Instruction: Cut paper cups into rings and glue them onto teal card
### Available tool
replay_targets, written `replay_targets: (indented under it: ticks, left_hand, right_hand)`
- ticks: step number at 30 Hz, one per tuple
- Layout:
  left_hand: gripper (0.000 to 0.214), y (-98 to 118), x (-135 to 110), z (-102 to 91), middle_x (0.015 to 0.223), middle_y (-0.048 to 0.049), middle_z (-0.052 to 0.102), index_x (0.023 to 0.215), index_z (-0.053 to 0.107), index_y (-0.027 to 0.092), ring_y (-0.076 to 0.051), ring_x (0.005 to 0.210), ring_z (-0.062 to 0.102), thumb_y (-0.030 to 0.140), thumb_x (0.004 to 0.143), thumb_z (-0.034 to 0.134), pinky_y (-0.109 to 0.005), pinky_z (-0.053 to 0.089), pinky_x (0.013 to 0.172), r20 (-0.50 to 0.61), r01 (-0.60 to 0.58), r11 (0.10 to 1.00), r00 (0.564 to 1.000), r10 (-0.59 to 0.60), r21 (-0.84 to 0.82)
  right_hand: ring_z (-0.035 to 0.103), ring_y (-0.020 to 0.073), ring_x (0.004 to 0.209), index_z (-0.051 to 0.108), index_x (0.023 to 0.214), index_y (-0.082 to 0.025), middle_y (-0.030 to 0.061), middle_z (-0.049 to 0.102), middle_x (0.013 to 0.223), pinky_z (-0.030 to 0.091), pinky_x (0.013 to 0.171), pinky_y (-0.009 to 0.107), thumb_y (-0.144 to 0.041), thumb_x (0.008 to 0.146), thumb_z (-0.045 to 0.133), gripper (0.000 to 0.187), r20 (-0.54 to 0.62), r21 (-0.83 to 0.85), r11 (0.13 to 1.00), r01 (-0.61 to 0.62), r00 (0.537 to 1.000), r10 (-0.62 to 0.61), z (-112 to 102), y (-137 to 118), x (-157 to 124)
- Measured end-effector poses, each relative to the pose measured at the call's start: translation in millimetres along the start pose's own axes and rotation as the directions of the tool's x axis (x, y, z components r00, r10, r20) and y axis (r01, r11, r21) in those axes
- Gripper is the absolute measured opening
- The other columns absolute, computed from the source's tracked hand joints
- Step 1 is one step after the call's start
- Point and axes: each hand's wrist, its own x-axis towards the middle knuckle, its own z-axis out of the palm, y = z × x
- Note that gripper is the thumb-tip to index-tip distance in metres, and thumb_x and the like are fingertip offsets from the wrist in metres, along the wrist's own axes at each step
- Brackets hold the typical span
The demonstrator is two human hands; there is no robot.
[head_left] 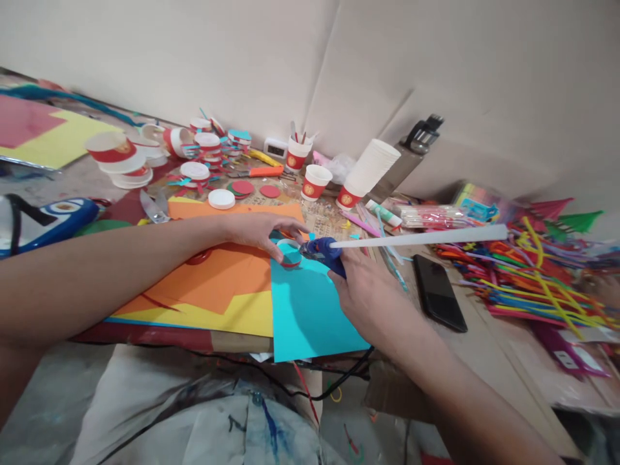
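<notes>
My left hand (264, 231) curves round the far left side of a short ring cut from a paper cup (291, 263), its thumb against the rim. The ring stands on a sheet of turquoise paper (310, 316), and turquoise shows inside it. In my right hand (363, 290) is a blue hot glue gun (325, 252), with its nozzle at the ring's right edge. A long white glue stick (426, 237) sticks out of the gun's back end towards the right. Orange paper (203, 278) and yellow paper (252, 316) lie under my left forearm.
Behind are cut cup pieces (208, 143), a cup (316, 183), a cup stack (371, 171), an orange-handled cutter (265, 171) and a bottle (404, 158). Scissors (155, 205) lie left; a phone (438, 292) and pipe cleaners (523, 278) right. A black cord (271, 382) hangs at the front edge.
</notes>
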Motion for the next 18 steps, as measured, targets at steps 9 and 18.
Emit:
replay_targets:
  ticks: [9, 18]
  left_hand:
    - [0.081, -2.1, -0.7, 0.4, 0.140, -0.0048, 0.060, 0.146, 0.045, 0.027, -0.023, 0.129, 0.056, 0.042, 0.073, 0.078, -0.030, 0.042, 0.106, -0.025, 0.021, 0.998, 0.999, -0.019, 0.062]
    - [0.080, 0.4, -2.4, -2.9, 0.145, -0.0044, 0.057, 0.144, 0.047, 0.031, -0.025, 0.131, 0.053, 0.048, 0.072, 0.078, -0.032, 0.039, 0.108, -0.003, 0.004, 0.997, 1.000, -0.004, 0.072]
  right_hand:
    - [0.062, 0.0315, 0.108, 0.061, 0.112, -0.019, 0.0141, 0.071, 0.107, 0.042, 0.099, 0.047, -0.022, 0.091, 0.050, 0.023, -0.136, 0.022, 0.998, 0.057, 0.989, -0.054, -10.5, 2.2, 2.8]
    - [0.061, 0.0316, 0.114, 0.061, 0.113, -0.016, 0.0162, 0.069, 0.115, 0.037, 0.107, 0.056, -0.018, 0.091, 0.049, 0.025, -0.040, 0.082, 0.997, 0.001, 0.999, 0.002, -5.7, -0.7, 7.2]
